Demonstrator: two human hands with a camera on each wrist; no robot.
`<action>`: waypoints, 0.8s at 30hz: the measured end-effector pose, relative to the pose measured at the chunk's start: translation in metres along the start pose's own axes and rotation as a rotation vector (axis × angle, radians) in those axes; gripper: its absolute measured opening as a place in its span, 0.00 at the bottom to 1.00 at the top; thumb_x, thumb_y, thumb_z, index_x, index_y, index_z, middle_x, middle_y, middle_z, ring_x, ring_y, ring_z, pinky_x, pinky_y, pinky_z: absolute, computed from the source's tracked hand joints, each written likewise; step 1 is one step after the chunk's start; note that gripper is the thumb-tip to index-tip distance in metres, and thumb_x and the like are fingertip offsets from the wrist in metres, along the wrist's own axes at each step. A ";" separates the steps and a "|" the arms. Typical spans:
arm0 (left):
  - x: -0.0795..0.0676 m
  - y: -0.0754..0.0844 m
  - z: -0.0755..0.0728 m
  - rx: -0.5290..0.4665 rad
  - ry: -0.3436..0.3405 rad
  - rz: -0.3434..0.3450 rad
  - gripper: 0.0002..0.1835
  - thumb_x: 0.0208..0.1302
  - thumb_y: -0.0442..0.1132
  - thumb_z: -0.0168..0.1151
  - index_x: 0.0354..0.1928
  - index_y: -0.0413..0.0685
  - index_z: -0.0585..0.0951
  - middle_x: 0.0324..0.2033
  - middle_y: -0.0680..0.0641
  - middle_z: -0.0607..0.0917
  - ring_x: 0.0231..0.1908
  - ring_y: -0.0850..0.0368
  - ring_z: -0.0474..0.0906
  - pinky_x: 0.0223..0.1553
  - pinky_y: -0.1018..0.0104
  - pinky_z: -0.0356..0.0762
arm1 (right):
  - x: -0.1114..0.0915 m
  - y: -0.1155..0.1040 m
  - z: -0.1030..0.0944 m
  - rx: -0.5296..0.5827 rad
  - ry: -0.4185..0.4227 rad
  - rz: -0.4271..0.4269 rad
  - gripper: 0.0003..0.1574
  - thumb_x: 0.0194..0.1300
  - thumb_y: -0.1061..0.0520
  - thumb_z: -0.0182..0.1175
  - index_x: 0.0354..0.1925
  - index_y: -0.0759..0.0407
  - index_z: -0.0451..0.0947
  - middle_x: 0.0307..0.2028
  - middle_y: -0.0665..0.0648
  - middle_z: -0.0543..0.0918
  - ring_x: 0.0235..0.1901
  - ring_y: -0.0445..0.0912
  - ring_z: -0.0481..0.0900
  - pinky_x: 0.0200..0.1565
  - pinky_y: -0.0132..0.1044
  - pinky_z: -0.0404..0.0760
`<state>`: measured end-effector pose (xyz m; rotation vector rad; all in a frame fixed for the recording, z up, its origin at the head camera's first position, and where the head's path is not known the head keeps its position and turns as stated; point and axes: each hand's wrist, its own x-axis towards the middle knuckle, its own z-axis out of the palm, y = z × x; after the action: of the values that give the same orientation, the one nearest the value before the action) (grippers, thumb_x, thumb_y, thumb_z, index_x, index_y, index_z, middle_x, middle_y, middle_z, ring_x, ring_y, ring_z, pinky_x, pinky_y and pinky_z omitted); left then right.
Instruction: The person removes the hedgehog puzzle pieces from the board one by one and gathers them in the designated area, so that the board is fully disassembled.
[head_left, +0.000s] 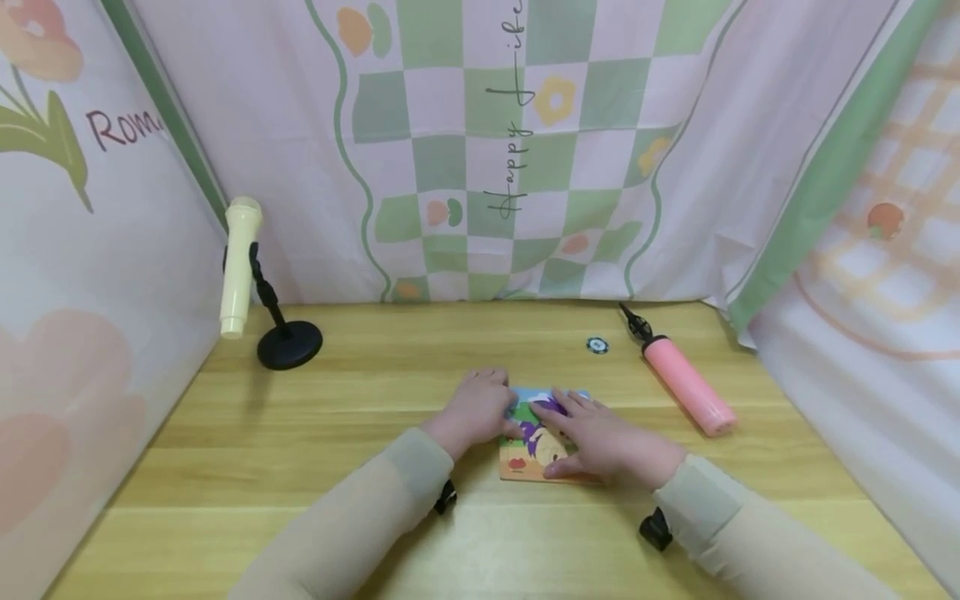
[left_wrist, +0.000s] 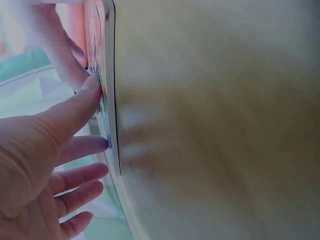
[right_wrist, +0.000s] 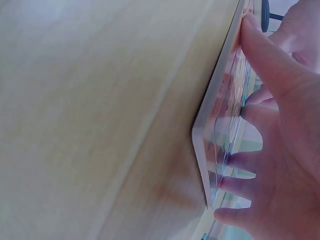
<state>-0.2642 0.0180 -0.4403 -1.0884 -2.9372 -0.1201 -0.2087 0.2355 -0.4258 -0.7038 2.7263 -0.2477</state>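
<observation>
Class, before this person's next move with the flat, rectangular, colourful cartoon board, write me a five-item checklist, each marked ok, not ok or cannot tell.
1. Flat, rectangular, colourful cartoon board lying flat on the light wooden table: ok.
2. Bare left hand touching the board: ok, at its left side.
3. Bare right hand touching the board: ok, fingers spread.
4. Pink cylindrical pump with black nozzle apart from both hands: ok, off to the right.
5. Board's picture complete: cannot tell, hands cover part.

My right hand [head_left: 603, 440] hides much of the right side of the picture board [head_left: 540, 446]; beyond the board, the chip [head_left: 597, 345] bears perhaps lettering, too small to read.
</observation>
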 end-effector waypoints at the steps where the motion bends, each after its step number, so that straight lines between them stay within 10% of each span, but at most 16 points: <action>1: 0.000 0.000 0.000 -0.001 -0.001 -0.001 0.26 0.51 0.69 0.66 0.40 0.58 0.86 0.41 0.55 0.74 0.44 0.57 0.69 0.57 0.53 0.67 | 0.000 0.000 0.000 0.001 0.001 -0.002 0.60 0.56 0.24 0.61 0.77 0.43 0.50 0.76 0.66 0.43 0.72 0.68 0.43 0.68 0.64 0.46; 24: 0.016 -0.008 -0.007 -0.415 -0.165 -0.140 0.35 0.45 0.54 0.80 0.53 0.51 0.75 0.46 0.50 0.71 0.44 0.56 0.73 0.51 0.61 0.73 | -0.003 -0.004 -0.001 0.010 -0.003 -0.150 0.43 0.66 0.36 0.61 0.74 0.37 0.60 0.74 0.69 0.51 0.71 0.68 0.49 0.65 0.66 0.53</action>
<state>-0.2812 0.0217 -0.4339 -0.9608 -3.2245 -0.7022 -0.2044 0.2334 -0.4225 -0.9059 2.6707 -0.2934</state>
